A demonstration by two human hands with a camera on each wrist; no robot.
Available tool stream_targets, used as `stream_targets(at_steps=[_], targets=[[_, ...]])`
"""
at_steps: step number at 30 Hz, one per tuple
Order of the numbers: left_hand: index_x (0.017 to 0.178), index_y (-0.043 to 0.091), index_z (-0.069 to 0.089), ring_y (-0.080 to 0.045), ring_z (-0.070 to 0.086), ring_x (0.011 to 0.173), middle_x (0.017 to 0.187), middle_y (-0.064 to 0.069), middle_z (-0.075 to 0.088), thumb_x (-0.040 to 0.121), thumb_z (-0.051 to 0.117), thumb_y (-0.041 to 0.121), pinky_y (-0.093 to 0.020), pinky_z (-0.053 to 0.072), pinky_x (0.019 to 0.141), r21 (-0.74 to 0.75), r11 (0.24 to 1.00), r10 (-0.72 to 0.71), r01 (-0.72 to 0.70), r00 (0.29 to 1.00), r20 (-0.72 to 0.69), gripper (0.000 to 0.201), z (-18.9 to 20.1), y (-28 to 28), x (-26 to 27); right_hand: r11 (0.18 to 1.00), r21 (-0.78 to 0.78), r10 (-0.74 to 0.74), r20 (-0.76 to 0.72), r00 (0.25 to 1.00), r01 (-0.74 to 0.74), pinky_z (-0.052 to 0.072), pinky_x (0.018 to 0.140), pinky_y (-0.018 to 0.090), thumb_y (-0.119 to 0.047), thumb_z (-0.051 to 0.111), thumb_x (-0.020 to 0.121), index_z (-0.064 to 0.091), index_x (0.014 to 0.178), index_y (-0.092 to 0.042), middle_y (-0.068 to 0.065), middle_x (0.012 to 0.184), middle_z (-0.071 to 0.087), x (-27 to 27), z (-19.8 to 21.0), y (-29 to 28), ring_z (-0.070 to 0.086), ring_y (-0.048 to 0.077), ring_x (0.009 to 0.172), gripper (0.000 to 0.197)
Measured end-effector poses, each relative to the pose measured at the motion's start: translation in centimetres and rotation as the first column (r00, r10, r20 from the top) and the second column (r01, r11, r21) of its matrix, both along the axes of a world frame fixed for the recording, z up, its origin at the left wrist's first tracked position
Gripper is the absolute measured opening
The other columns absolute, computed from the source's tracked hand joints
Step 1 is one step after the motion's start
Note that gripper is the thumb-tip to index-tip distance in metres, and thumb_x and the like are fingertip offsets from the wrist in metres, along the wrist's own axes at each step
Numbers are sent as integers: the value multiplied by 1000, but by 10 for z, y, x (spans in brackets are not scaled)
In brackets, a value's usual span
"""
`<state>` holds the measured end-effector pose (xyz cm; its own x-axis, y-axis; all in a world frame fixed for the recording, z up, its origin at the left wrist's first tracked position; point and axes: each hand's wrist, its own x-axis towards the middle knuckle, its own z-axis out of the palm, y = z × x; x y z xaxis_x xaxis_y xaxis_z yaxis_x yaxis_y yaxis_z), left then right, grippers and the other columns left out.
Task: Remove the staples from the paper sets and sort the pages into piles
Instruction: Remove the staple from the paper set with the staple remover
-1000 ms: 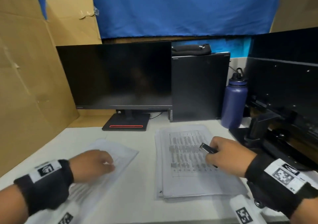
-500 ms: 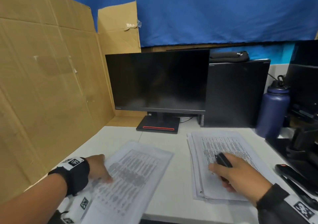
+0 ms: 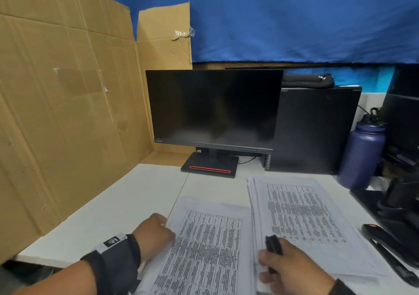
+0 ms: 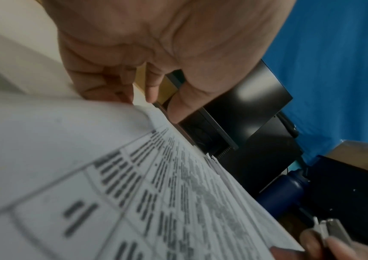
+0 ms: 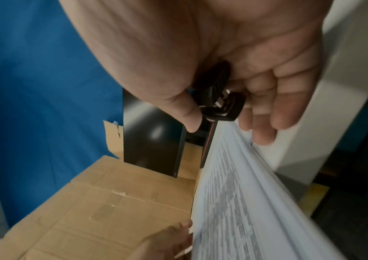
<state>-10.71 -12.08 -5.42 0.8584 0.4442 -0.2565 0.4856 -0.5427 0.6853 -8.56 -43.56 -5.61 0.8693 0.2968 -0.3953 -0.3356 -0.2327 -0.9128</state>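
The left hand [image 3: 154,235] grips the left edge of a printed paper set [image 3: 204,249] that lies on the white desk [image 3: 127,204]; in the left wrist view its fingers [image 4: 102,88] curl under the lifted corner of the sheets and the thumb stands apart above them. The near end of this set hangs over the front edge of the desk, toward the person.

The right hand [image 3: 292,269] holds a black staple remover [image 3: 274,246] between the thumb and the curled fingers; in the right wrist view the tool [image 5: 220,103] is closed in the grip and its metal parts show only a little. This hand rests over the near left corner of a thicker stack of papers [image 3: 303,215], which lies just to the right of the first set, their long edges almost touching.

To the left of the left hand the desk surface is bare up to a cardboard wall [image 3: 63,113]. Beyond both hands bare desk lies before the base of a dark monitor [image 3: 213,108]. To the right of the right hand a black stapler [image 3: 385,247] lies near the edge of the stack, and farther away a dark blue bottle [image 3: 360,154] stands upright with its lid on; what it contains cannot be seen.
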Motion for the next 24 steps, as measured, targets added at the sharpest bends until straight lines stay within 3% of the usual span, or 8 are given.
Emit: stream_targets(at_steps=[4,7,10,13,15,17,20,24], targets=[[120,3,58,-25,60,114,124,-9,62,101,59,25,-31,51,97,-1,1000,-22,22,995,-100,29,12,-16,8,996,-83,27,55,998,-22,61,83,47,-29,71,90,57,111,-24,15,113,64,-3,4,4,71,29,96,26],[142,2,53,-29,55,133,144,-11,57,104,53,25,-35,44,112,4,1000,10,-10,998,-55,44,17,-24,-2,998,-53,27,22,999,-26,59,85,51,-26,72,90,58,112,-21,16,115,63,-6,8,2,72,31,96,26],[113,8,71,-34,72,104,112,-17,76,100,54,16,-48,56,98,-89,996,9,-1,996,90,23,32,-30,-20,999,-48,-3,47,999,5,59,78,43,-20,72,90,60,111,-15,16,110,66,-10,15,2,73,31,93,25],[93,21,72,-20,75,80,88,-3,79,102,53,18,-38,58,80,-32,999,-1,11,949,316,21,52,-38,-59,989,-68,-107,303,947,133,57,82,46,-23,74,88,65,96,-22,10,92,73,-13,35,-2,72,30,89,12],[98,28,74,-14,75,85,92,5,79,103,55,24,-39,56,86,-37,996,-57,80,909,414,20,67,-48,-85,974,11,-203,486,850,227,52,82,41,-30,73,86,67,89,-27,-3,83,72,-20,56,-6,68,21,87,8],[101,38,76,-16,76,91,96,4,80,101,60,30,-41,55,92,-138,975,-91,175,879,468,17,78,-56,-105,964,73,-245,610,753,255,46,83,31,-33,72,85,66,101,-34,-14,91,69,-29,76,-8,63,7,91,17],[106,41,76,-20,76,100,105,-1,81,93,67,31,-43,54,100,-315,890,-170,329,882,440,19,83,-67,-117,928,164,-351,683,640,334,45,97,36,-31,73,84,60,117,-32,-16,108,66,-34,90,-17,62,12,102,36],[108,27,79,-35,74,107,113,-11,78,74,75,33,-55,52,103,-469,791,-174,394,879,445,35,78,-72,-109,921,114,-332,732,595,374,47,65,32,-30,77,80,60,96,-33,-4,84,69,-34,99,-31,65,27,83,24]])
